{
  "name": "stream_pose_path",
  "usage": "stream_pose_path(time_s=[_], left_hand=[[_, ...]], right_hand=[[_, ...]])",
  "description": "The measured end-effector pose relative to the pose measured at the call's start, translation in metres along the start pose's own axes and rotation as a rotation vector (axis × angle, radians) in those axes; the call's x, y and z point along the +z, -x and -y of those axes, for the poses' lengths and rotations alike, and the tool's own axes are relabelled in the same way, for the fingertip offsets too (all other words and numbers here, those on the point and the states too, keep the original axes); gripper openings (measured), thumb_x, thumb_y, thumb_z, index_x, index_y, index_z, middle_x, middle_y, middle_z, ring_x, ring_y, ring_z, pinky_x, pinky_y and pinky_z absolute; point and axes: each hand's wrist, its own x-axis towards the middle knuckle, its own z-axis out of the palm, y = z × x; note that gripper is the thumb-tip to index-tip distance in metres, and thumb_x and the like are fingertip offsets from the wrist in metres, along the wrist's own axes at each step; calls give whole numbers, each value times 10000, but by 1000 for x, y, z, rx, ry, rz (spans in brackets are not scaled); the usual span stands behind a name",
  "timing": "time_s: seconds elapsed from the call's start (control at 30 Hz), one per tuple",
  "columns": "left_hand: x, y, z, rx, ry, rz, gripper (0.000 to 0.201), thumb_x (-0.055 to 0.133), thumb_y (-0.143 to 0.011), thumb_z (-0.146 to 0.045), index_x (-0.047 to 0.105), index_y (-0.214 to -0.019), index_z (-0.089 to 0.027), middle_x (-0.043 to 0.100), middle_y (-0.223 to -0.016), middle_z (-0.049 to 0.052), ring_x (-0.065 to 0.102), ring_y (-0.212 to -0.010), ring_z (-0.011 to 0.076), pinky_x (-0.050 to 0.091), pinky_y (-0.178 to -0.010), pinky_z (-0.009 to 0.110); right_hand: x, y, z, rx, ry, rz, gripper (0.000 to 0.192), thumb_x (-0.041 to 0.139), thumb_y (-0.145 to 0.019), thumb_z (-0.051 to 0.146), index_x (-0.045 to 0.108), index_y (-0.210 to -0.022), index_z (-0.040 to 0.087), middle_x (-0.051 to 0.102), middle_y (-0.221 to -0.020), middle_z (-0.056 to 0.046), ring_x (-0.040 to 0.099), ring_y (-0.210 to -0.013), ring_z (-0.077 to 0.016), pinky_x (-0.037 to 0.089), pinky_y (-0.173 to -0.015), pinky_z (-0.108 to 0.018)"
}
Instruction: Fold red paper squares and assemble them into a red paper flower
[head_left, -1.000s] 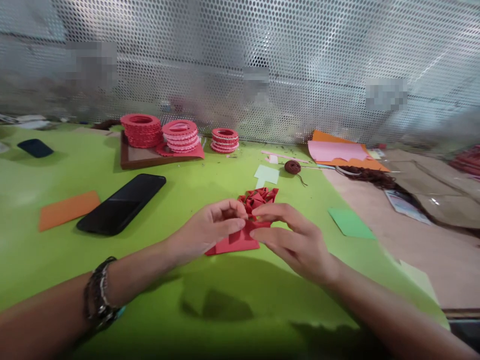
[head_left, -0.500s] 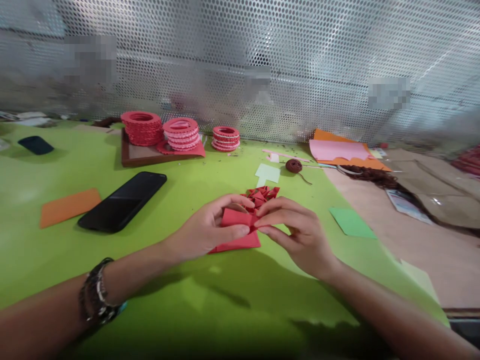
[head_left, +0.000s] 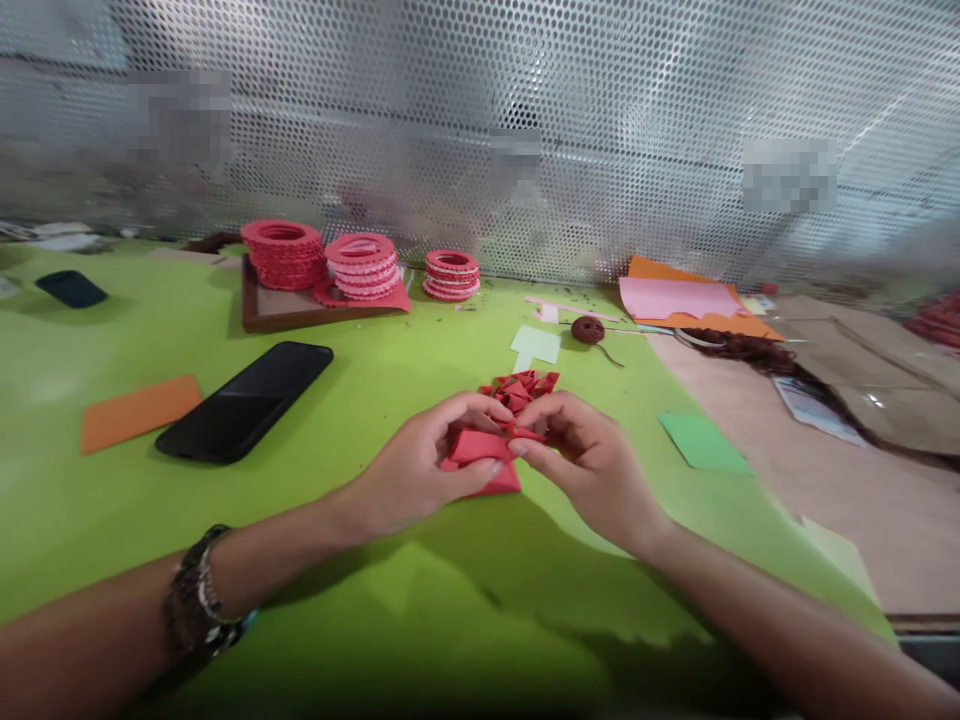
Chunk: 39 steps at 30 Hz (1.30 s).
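Observation:
A small piece of folded red paper (head_left: 478, 447) is held between my two hands above the green table. My left hand (head_left: 431, 450) pinches its left side, thumb in front and fingers behind. At its right end, my right hand (head_left: 585, 455) grips a narrow bent part between thumb and fingertips. Below the hands lies a flat red paper stack (head_left: 504, 482), partly covered by them. Just behind the fingers sits a pile of small folded red paper pieces (head_left: 529, 385), its near side hidden.
A black phone (head_left: 247, 400) and an orange paper (head_left: 139, 412) lie left. Scalloped red and pink ring stacks (head_left: 364, 268) stand at the back, some on a brown tray (head_left: 300, 318). A brown yarn ball (head_left: 587, 330) and a green paper (head_left: 705, 443) are right.
The right end of the red paper has been bent between my right fingertips. My right hand has turned slightly and closed in, and the held paper now looks more curled.

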Motion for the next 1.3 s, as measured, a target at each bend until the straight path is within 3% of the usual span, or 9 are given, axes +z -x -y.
stream_pose_path(time_s=[0.17,0.37,0.5,0.67,0.8,0.9,1.07,1.17,1.3], left_hand=[[-1,0,2,-27,-10,-70,276,576,-713,-153,504,-978,-177,584,-774,-26,513,-615,89,428,-585,202],[-1,-3,8,-13,24,-82,115,576,-740,-208,545,-838,-155,593,-748,-9,545,-727,129,430,-684,244],[0,-2,7,-34,-129,-74,124,531,-785,-249,582,-724,-154,581,-669,-13,506,-613,117,398,-582,232],[1,0,3,39,-374,-25,157,436,-830,-232,563,-780,-154,581,-720,15,493,-633,140,386,-579,254],[0,0,2,77,-443,106,159,434,-789,-168,483,-637,-171,483,-639,-22,415,-575,123,333,-533,241],[1,1,0,59,-402,127,166,426,-773,-156,447,-610,-175,427,-571,-51,385,-509,100,310,-475,217],[1,-1,-2,-56,-103,60,131,467,-796,-213,565,-736,-152,574,-679,-22,504,-609,102,390,-563,214],[-1,-4,1,-105,-52,44,193,487,-788,-236,622,-676,-155,604,-659,-18,505,-601,105,389,-575,223],[-5,-5,4,-69,-44,-8,194,506,-768,-246,659,-674,-173,619,-644,-20,511,-619,119,400,-593,235]], right_hand=[[-2,-1,-1,69,34,119,124,554,-778,199,536,-663,158,496,-529,50,435,-444,-52,368,-420,-169],[3,4,-7,61,-95,96,114,529,-809,231,517,-720,161,566,-545,26,534,-464,-67,460,-455,-174],[6,6,-10,32,-94,72,129,504,-829,254,499,-734,168,569,-547,25,538,-460,-70,462,-446,-176],[1,2,-8,20,79,192,91,550,-798,239,520,-790,154,602,-652,-6,565,-568,-98,468,-519,-209],[-2,-1,-5,-83,142,163,54,564,-781,196,567,-798,145,618,-734,-29,559,-646,-112,472,-583,-227],[-1,1,-4,-146,102,95,27,554,-781,155,572,-761,153,622,-699,-21,564,-614,-105,474,-558,-213],[1,5,-4,-308,185,-99,71,565,-763,105,559,-784,173,624,-680,-15,592,-595,-112,500,-543,-217],[-4,5,-6,-514,342,-61,123,536,-778,71,577,-815,181,641,-703,-24,611,-641,-115,516,-583,-219],[-12,4,-10,-752,571,20,138,494,-821,103,603,-843,184,653,-779,-52,610,-695,-131,518,-590,-243]])
